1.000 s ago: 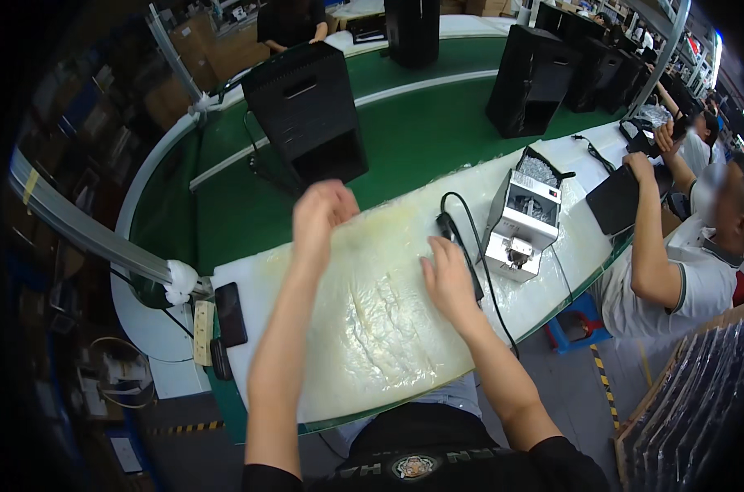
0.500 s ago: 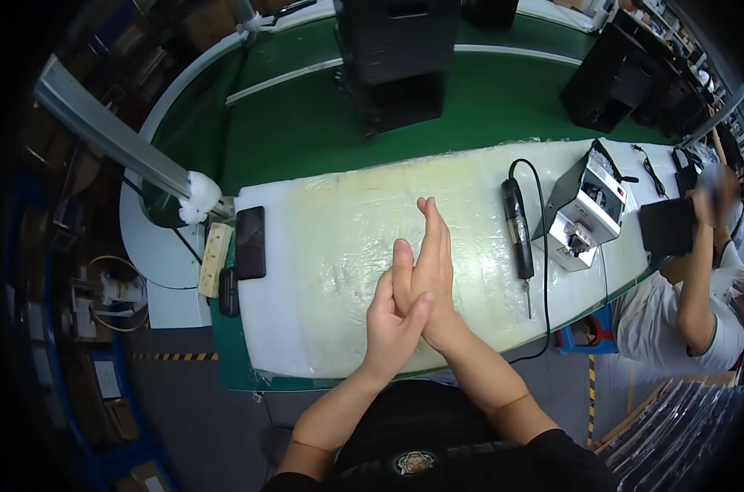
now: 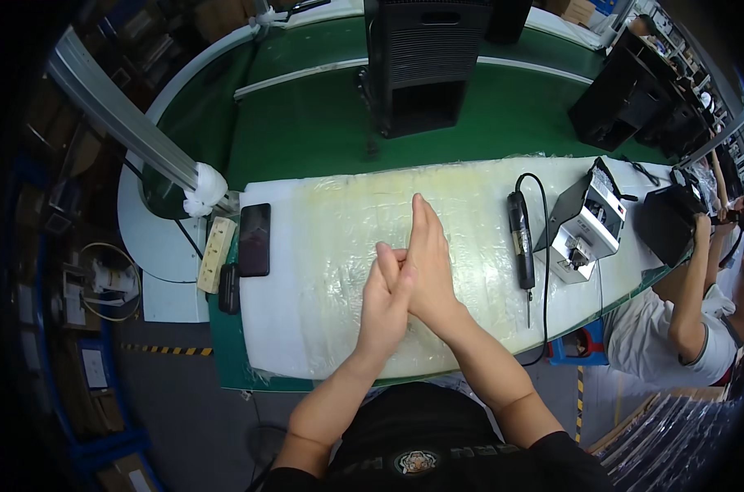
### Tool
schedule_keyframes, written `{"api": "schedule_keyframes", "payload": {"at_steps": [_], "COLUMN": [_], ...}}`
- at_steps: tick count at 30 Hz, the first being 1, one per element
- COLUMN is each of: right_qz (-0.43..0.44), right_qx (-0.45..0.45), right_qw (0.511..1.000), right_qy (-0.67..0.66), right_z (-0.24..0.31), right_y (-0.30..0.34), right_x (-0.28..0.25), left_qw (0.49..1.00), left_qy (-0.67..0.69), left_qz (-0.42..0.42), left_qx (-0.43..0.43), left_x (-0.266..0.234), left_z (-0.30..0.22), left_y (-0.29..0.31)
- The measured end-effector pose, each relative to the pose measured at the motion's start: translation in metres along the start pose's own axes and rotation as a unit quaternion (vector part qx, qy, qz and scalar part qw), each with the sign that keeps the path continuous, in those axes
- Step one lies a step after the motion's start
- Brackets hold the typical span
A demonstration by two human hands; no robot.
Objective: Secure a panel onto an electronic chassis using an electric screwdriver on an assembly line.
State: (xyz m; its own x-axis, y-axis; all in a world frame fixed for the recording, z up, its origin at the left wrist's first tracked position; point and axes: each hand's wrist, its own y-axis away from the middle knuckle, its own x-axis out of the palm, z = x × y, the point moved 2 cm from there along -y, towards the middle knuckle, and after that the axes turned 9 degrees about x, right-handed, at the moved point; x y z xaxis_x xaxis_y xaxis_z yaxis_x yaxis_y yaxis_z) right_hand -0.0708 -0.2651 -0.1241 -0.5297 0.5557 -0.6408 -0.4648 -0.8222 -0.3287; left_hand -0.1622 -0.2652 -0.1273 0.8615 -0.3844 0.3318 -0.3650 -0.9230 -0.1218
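My left hand [image 3: 382, 307] and my right hand [image 3: 431, 275] are pressed against each other above the middle of the worktable. The right hand's fingers stretch out toward the far side, side by side. Against its palm lies the left hand, its thumb and a finger showing extended while its other fingers are partly hidden. No object shows in either hand. Beneath them is the tabletop's clear-plastic-wrapped white padding [image 3: 331, 320]. An electric screwdriver [image 3: 521, 239] with a long bit and black cord lies to the right of my hands, apart from them.
Right of the screwdriver stands a metal screw feeder [image 3: 583, 225]. A phone [image 3: 255, 239], small black case [image 3: 228, 289] and power strip [image 3: 215, 254] line the left edge. Beyond, a black speaker cabinet [image 3: 425, 66] stands on a green conveyor [image 3: 306, 123]. At right, a co-worker [image 3: 675, 328] handles a black box [image 3: 667, 223].
My hands have slid slightly against each other, the left shifting a little left and up. The view has shifted somewhat. At right, the co-worker has leaned and tilted the black box.
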Motion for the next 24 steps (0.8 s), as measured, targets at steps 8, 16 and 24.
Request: {"api": "schedule_keyframes", "payload": {"at_steps": [8,16,24], "right_qz": [0.031,0.006,0.041], "right_qx": [0.008,-0.057,-0.019], "right_qw": [0.999,0.988,0.996], "right_qy": [0.022,0.144,0.075], "right_z": [-0.006,-0.009,-0.01], "right_y": [0.005,-0.004,0.012], "right_x": [0.004,0.0,0.009], "left_qw": [0.99,0.982,0.975], "left_qy": [0.096,0.161,0.139], "left_qz": [-0.024,0.008,-0.025], "left_qx": [-0.106,-0.099,-0.171], "left_x": [-0.005,-0.007,-0.018], "left_z": [0.007,0.015,0.029], "left_y": [-0.006,-0.005,-0.006]}}
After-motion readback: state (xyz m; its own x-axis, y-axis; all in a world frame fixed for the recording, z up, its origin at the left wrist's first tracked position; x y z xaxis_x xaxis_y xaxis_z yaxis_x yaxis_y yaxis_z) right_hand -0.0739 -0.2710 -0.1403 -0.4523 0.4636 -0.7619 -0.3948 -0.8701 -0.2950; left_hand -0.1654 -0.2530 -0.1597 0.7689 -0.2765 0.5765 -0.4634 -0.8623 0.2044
